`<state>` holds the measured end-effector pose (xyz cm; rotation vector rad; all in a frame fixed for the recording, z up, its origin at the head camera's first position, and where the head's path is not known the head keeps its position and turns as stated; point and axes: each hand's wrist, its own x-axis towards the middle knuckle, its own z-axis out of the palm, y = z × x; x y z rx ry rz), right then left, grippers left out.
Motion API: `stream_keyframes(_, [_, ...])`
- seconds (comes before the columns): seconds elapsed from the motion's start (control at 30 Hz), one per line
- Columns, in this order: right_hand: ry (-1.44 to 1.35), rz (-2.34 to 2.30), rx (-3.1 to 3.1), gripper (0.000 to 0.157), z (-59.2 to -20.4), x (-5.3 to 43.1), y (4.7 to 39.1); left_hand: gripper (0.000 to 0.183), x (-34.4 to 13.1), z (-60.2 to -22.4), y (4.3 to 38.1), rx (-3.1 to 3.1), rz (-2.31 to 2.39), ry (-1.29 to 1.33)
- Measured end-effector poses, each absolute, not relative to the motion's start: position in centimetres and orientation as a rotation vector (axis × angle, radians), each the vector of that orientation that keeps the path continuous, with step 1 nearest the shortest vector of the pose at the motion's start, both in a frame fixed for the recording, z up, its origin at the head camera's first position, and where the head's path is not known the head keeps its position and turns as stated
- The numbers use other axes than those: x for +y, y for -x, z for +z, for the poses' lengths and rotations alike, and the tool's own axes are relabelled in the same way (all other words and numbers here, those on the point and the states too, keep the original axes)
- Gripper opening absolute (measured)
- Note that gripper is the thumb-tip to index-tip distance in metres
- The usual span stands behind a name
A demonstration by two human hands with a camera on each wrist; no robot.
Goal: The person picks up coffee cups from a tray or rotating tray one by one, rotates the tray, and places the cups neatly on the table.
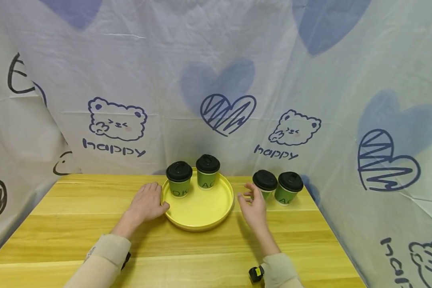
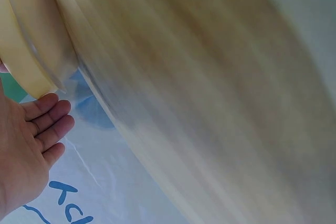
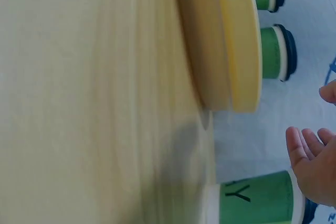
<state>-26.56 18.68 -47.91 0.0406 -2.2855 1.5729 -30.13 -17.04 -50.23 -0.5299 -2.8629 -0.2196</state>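
My left hand (image 1: 149, 202) is at the left edge of a round yellow tray (image 1: 198, 216), its fingers extended and the thumb at the rim. In the left wrist view, the left fingertips (image 2: 50, 98) come right up to the tray's rim. On the tray stand two green paper cups with black lids: one lettered cup (image 1: 180, 186) at the left and another cup (image 1: 207, 179) behind it. Right of the tray, my right hand (image 1: 255, 206) has its fingers loosely bent with nothing between them. It partly hides a similar cup (image 1: 265, 180) just beyond it.
Beside that partly hidden cup stands another lidded cup (image 1: 288, 192), near the right side of the wooden table (image 1: 187, 256). A pale printed cloth (image 1: 158, 80) hangs behind the table and along its sides.
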Motion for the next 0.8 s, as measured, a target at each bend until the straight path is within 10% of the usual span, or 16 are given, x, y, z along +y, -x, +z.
stream_keyframes(0.8, [0.0,1.381,-2.582,0.049,-51.0,16.4,28.3,0.066,-17.2,-49.8,30.1,-2.893,-0.267,0.522])
